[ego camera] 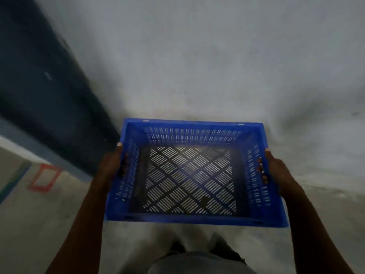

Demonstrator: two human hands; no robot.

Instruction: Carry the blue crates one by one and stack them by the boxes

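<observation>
The slotted blue plastic crate [189,175] (open side up) lies long axis left-to-right, left hand [113,167] and right hand [276,171] gripping its short walls, fingers through the slots.

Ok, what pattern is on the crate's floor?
Diagonal checker of slotted squares across the blue crate floor, shown in the head view.

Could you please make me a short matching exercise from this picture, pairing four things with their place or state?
Things:
1. crate
2. left hand
3. right hand
4. red outline

Places or states:
A. marked on the floor, left side
B. grips the crate's right wall
C. held up, with nothing in it
D. grips the crate's left wall

Pairs: 1-C, 2-D, 3-B, 4-A
</observation>
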